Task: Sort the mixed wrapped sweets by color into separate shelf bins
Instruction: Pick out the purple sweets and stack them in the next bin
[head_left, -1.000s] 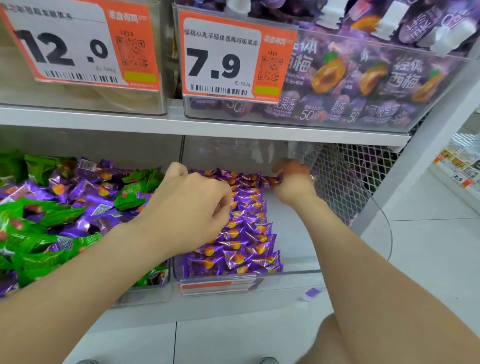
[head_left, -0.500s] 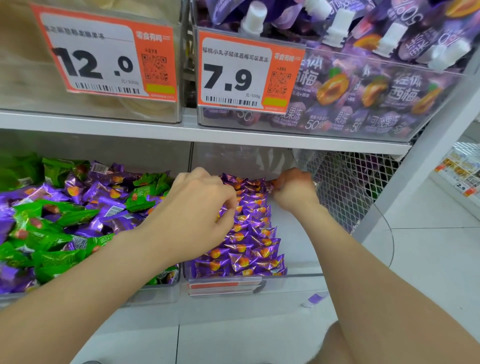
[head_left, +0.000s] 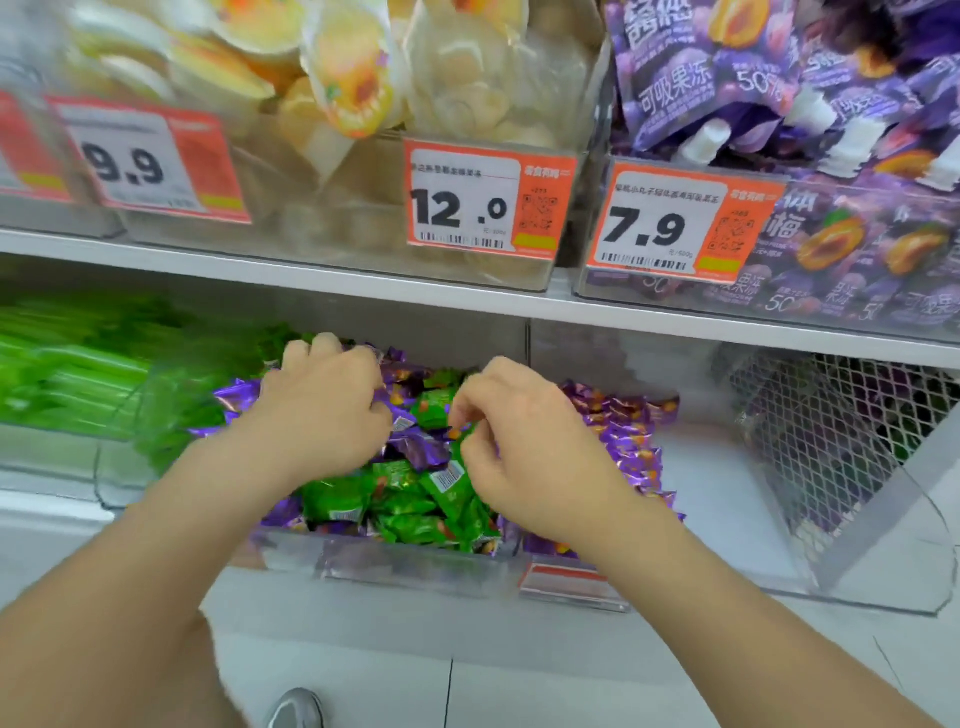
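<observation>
Okay, we have both hands over the middle bin (head_left: 395, 561) on the lower level, where green sweets (head_left: 400, 499) and purple sweets (head_left: 415, 452) lie mixed. The left hand (head_left: 322, 415) is knuckles-up, fingers curled, tips sunk among the wrappers; we cannot tell whether it grips one. The right hand (head_left: 524, 452) pinches a green sweet (head_left: 452, 434) between thumb and forefinger, just above the pile. We see the right bin (head_left: 727, 499) holding only purple sweets, banked along its left side. The left bin (head_left: 111, 467) holds green ones, blurred. Above, price tags (head_left: 483, 208) read 12.0 and 7.9. A mesh panel (head_left: 831, 431) stands at far right.
</observation>
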